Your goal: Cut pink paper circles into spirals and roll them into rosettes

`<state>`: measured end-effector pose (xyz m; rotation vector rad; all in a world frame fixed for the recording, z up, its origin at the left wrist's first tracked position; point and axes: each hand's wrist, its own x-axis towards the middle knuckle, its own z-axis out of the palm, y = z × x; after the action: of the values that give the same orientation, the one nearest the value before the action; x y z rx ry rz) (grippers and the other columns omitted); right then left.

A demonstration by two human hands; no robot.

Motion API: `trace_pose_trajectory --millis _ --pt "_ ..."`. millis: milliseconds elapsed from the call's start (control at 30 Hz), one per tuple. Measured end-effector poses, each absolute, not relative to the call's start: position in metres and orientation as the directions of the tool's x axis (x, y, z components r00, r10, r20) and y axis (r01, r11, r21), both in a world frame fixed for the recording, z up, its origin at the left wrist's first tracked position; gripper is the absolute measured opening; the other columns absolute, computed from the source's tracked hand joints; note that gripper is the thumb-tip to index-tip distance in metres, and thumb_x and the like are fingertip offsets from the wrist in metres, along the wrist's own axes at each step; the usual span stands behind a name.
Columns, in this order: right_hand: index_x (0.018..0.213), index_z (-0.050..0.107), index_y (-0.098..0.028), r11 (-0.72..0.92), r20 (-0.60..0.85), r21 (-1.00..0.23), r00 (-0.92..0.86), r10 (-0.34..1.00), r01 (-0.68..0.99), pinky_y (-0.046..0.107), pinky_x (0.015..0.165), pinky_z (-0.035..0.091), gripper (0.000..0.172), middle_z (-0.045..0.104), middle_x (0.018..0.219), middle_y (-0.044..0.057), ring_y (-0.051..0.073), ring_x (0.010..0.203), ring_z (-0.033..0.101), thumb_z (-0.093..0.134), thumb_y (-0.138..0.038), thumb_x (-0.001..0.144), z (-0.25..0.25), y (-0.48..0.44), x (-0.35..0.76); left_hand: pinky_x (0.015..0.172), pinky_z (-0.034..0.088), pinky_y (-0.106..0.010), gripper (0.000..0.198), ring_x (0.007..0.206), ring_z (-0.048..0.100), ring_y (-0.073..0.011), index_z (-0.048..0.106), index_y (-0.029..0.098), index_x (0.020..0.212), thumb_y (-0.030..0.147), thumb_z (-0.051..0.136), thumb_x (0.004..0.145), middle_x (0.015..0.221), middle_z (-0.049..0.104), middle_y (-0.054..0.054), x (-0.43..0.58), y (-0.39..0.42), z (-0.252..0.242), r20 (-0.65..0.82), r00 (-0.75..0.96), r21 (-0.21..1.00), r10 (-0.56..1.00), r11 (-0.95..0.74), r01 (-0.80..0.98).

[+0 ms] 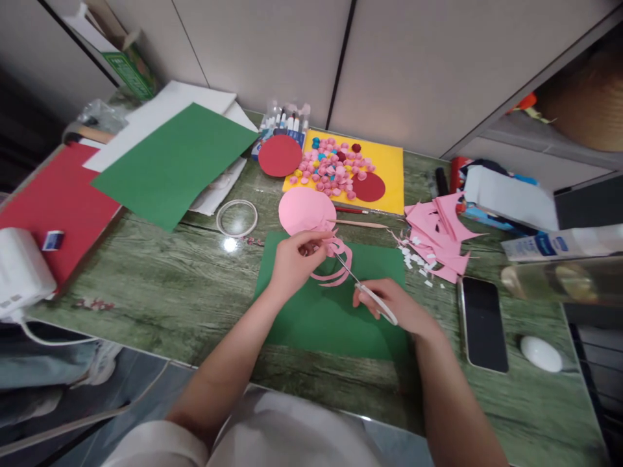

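Note:
My left hand (300,257) pinches a pink paper strip (346,258) that curls into a spiral below the fingers. My right hand (387,301) is closed around the white handles of a pair of scissors (374,299). The metal blades reach up and left to the curled strip, close to my left fingertips. Underneath both hands lies a green sheet of paper (331,318). A pink paper circle (305,211) rests just beyond my left hand. Beside it are a wooden stick (361,224) and a red pencil (353,210).
Rolled pink paper balls (331,172) cover a yellow sheet (392,168) at the back. Pink scraps (438,237), a phone (484,324) and a white mouse (541,353) are on the right. Leftward lie a tape roll (237,203), another green sheet (175,162) and a white charger (22,275).

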<state>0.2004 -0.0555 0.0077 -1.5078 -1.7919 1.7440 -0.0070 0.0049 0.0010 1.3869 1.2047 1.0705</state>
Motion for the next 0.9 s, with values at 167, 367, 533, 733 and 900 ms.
trace_pose_trajectory --millis 167,367,533,733,900 --pt "0.071 0.061 -0.013 -0.195 -0.447 -0.848 -0.466 0.763 0.494 0.02 0.047 0.032 0.044 0.044 0.048 -0.004 0.008 0.044 0.043 0.043 -0.051 0.084 0.008 -0.055 0.205 0.057 0.041 -0.022 0.026 0.058 0.055 -0.0101 0.067 0.014 0.093 0.026 0.058 0.072 0.068 0.068 -0.004 -0.009 0.006 0.001 0.014 0.207 0.987 0.978 -0.046 0.153" --pt "0.072 0.062 -0.011 -0.162 -0.424 -0.857 -0.489 0.762 0.49 0.021 0.048 0.032 0.046 0.045 0.048 -0.004 0.009 0.044 0.045 0.045 -0.053 0.081 0.012 -0.058 0.209 0.056 0.041 -0.021 0.028 0.058 0.054 -0.0096 0.068 0.016 0.096 0.024 0.058 0.071 0.073 0.068 -0.004 -0.011 0.009 -0.006 0.038 0.259 0.978 0.965 -0.089 0.188" --pt "0.077 0.065 -0.011 -0.123 -0.478 -0.81 -0.524 0.705 0.573 0.022 0.05 0.035 0.047 0.051 0.052 -0.002 0.01 0.047 0.046 0.047 -0.054 0.079 0.037 -0.066 0.22 0.06 0.045 -0.023 0.027 0.063 0.056 -0.0106 0.069 0.013 0.089 0.027 0.062 0.067 0.078 0.068 -0.006 -0.01 0.01 -0.002 0.021 0.18 0.998 0.983 -0.03 0.048" --pt "0.076 0.06 -0.016 -0.1 -0.403 -0.655 -0.234 0.885 0.749 0.024 0.055 0.037 0.04 0.058 0.064 0.002 0.016 0.06 0.053 0.048 -0.054 0.077 0.042 -0.087 0.243 0.057 0.041 -0.019 0.026 0.061 0.055 -0.0079 0.069 0.014 0.085 0.028 0.068 0.064 0.074 0.066 -0.003 -0.01 -0.007 0.019 -0.036 0.16 0.98 0.986 0.066 -0.189" --pt "0.083 0.055 -0.016 -0.176 -0.241 -0.351 0.093 0.966 0.92 0.027 0.067 0.039 0.031 0.062 0.085 0.011 0.021 0.076 0.059 0.05 -0.046 0.08 0.005 -0.111 0.246 0.054 0.038 -0.016 0.023 0.055 0.051 -0.0039 0.067 0.013 0.08 0.024 0.072 0.061 0.069 0.063 -0.001 -0.01 -0.032 0.031 -0.178 0.261 0.873 0.949 0.275 -0.404"
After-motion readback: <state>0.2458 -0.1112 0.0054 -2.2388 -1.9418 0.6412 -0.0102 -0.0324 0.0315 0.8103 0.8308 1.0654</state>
